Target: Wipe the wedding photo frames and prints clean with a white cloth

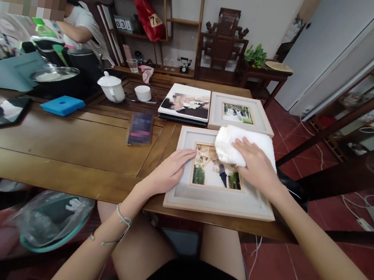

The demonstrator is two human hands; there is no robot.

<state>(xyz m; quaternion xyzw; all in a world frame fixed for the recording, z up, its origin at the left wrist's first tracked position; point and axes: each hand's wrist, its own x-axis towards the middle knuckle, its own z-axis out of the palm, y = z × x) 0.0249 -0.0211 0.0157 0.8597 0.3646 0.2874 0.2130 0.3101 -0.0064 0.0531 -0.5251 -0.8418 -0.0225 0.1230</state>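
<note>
A light wooden picture frame (178, 195) with a white mat lies face up at the table's front edge. The photo (218, 178) in its middle is partly covered. My right hand (250, 157) presses a folded white towel (228, 139) against the frame's upper right part, fingers over the cloth. My left hand (172, 171) rests on the frame's left side with fingers stretched out, the tips at the photo's left edge. Behind it lies a second framed photo (237, 113), partly overlapped by the towel. A stack of photo panels (185, 103) sits beside that second frame.
On the wooden table (99, 154) are a dark booklet-like item (141, 129), a white lidded cup (111, 88), a small white cup (143, 93), a blue block (63, 105) and a phone (8, 112). Another person sits at far left. Below stands a lined bin (53, 244).
</note>
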